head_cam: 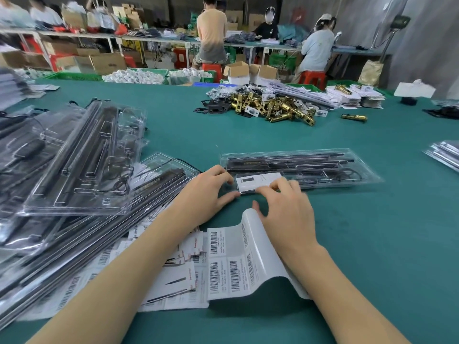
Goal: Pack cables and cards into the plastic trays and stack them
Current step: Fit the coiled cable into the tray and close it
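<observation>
Your two hands meet at the near left end of a clear plastic tray that lies flat on the green table, just beyond your fingers. Your left hand has its fingers curled over the tray's left corner, with the thumb stretched along the near edge; it presses and steadies, and it does not close on anything that I can see. Your right hand has its fingertips down on a white card, which sits in the tray's left compartment. If the fingers pinch the card or only push it flat, I cannot tell.

Inside the tray, further to the right of your right hand, long black strips lie along its length, and a coiled black cable rests in the right part.

Directly under your right wrist, a sheet of barcode labels curls up from the table. Under your left forearm lie loose printed cards, some overlapping.

To the left of your left hand stands an untidy heap of packed trays, tilted and leaning one on another.

Well beyond both hands, a pile of brass latch parts lies on the table.
</observation>
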